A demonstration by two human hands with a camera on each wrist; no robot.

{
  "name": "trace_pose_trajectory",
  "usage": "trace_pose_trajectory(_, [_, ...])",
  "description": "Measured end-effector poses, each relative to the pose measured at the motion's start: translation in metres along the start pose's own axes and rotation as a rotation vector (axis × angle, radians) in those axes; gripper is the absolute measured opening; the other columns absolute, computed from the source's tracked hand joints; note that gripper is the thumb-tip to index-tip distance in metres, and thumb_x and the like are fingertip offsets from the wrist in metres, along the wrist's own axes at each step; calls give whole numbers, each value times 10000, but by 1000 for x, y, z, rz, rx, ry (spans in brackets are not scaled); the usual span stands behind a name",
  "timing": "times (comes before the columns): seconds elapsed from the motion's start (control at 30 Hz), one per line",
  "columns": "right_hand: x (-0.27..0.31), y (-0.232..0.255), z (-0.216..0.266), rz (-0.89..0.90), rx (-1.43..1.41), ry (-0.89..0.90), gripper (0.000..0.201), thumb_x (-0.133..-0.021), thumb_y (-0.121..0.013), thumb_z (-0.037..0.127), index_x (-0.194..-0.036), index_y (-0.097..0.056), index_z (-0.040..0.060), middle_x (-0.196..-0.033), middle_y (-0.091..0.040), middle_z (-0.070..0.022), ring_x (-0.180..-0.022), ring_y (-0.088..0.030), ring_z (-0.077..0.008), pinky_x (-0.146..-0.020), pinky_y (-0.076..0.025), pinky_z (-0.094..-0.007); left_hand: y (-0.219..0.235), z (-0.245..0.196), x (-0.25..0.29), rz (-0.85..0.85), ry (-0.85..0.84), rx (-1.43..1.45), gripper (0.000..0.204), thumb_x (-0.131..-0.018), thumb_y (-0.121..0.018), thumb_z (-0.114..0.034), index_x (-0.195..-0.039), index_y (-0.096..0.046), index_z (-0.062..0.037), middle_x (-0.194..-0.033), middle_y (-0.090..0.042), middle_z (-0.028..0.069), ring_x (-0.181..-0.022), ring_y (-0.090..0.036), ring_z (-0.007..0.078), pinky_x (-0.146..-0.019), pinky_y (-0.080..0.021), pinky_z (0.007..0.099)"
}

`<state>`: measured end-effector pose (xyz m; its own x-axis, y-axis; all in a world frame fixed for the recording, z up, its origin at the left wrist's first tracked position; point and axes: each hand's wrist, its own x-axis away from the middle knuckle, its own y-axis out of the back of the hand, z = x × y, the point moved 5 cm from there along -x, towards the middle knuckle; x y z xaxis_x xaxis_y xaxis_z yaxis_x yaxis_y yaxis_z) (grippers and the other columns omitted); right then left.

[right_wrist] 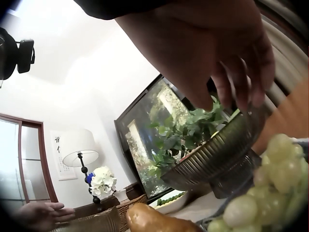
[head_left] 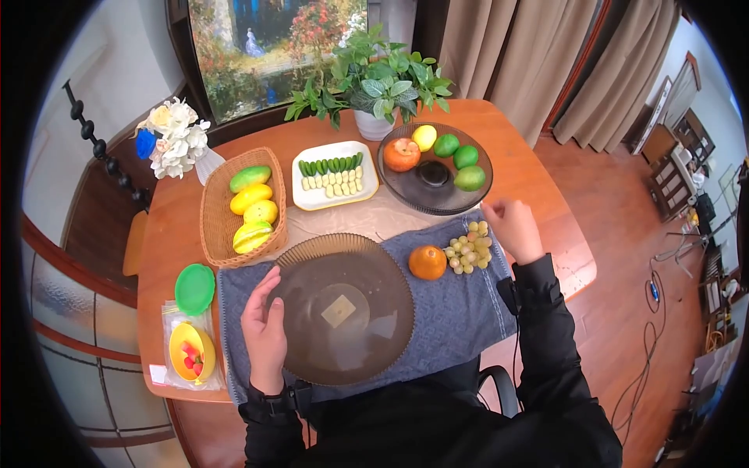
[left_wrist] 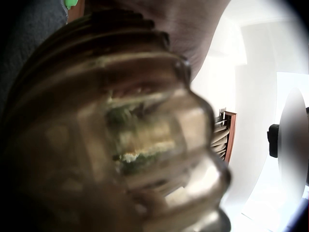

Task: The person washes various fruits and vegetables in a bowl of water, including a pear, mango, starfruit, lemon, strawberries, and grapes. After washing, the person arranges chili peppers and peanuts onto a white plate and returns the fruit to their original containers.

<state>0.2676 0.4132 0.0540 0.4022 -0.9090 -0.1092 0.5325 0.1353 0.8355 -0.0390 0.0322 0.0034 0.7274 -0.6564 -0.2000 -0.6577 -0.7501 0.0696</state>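
Observation:
A large dark see-through fluted dish (head_left: 351,327) with a pale square label at its centre stands before the person. My left hand (head_left: 265,335) is at its left edge, fingers straight; the dish's ribbed side (left_wrist: 96,130) fills much of the left wrist view. My right hand (head_left: 515,230) is raised above the table's right side, fingers loosely bent downward and holding nothing. It is nearest a second dark footed fruit dish (head_left: 434,204), which holds an apple (head_left: 402,155), a lemon (head_left: 424,138) and several green fruits. Pale grapes (head_left: 470,249) and a brown pear (head_left: 427,263) lie below that hand.
A blue cloth (head_left: 460,312) lies under the near dish. Beyond are a wicker basket (head_left: 221,222) of yellow fruits, a white tray (head_left: 335,199) of small green and pale pieces, and a potted plant (head_left: 382,90). At left sit a green lid (head_left: 194,288) and a yellow bowl (head_left: 178,366).

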Motion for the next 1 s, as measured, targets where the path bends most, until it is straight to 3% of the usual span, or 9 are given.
trace_pose_trajectory(0.03, [-10,-1,7,-1,-2,1,369,-995,-774,307,-1152,-809,-26,-1002,-789,-275,-953,-781,-418,-869,-610,-451,0,0,0,2,-4,4,376,-1045,-554,57,-1401,-671,27,-1592,-625,184,-1516,-549,278,-1283,-374,398])
trace_pose_trajectory(0.1, [-30,6,35,-110,9,329,542,-953,-813,325,-1386,-713,13,-1285,-742,-273,-1215,-720,-433,-1015,-584,-450,0,1,-1,5,-13,-9,376,-1045,-556,57,-1401,-671,27,-1593,-624,184,-1516,-548,278,-1281,-377,399])
trace_pose_trajectory(0.13, [-45,3,35,-114,6,328,542,-953,-813,325,-1386,-713,13,-1285,-742,-273,-1215,-720,-433,-1015,-584,-450,0,1,-1,6,-18,-19,376,-1045,-558,56,-1402,-671,26,-1593,-623,185,-1517,-548,279,-1279,-380,399])
trace_pose_trajectory(0.2, [-76,-22,33,-4,198,434,808,-901,-865,384,-1577,-547,73,-1553,-574,-272,-1393,-616,-456,-1143,-520,-481,0,0,0,11,-16,-24,376,-1045,-558,57,-1403,-670,25,-1593,-623,185,-1517,-548,279,-1277,-382,400])
trace_pose_trajectory(0.4, [-122,-58,28,193,583,283,1023,-806,-942,460,-1656,-449,175,-1735,-345,-243,-1398,-624,-465,-1174,-497,-552,-1,0,0,-8,3,-18,381,-1043,-556,70,-1403,-670,26,-1590,-625,185,-1513,-552,279,-1275,-387,401])
trace_pose_trajectory(0.53, [-134,-65,36,149,521,146,902,-819,-925,378,-1586,-498,174,-1668,-390,-236,-1218,-744,-449,-1090,-562,-559,-1,3,-1,-11,13,-20,380,-1037,-561,77,-1397,-672,32,-1587,-627,190,-1511,-556,279,-1280,-387,406])
trace_pose_trajectory(0.73, [-130,-68,34,74,377,44,805,-842,-891,370,-1501,-517,99,-1542,-433,-294,-1131,-767,-459,-1003,-621,-535,0,4,-1,-7,-12,-29,378,-1036,-559,78,-1395,-674,37,-1584,-626,198,-1509,-558,281,-1287,-383,413])
trace_pose_trajectory(0.87, [-134,-74,26,73,343,42,779,-870,-874,390,-1469,-513,46,-1508,-472,-290,-1125,-759,-479,-1004,-619,-534,-1,3,-1,-7,-4,-6,383,-1035,-560,81,-1398,-673,38,-1585,-627,197,-1508,-559,281,-1286,-383,412])
trace_pose_trajectory(1.0, [-133,-75,33,71,338,165,697,-957,-809,427,-1427,-518,1,-1340,-655,-299,-1110,-760,-466,-976,-618,-525,-1,2,-1,-1,0,-18,387,-1033,-556,88,-1398,-674,37,-1586,-626,195,-1506,-560,280,-1283,-385,407])
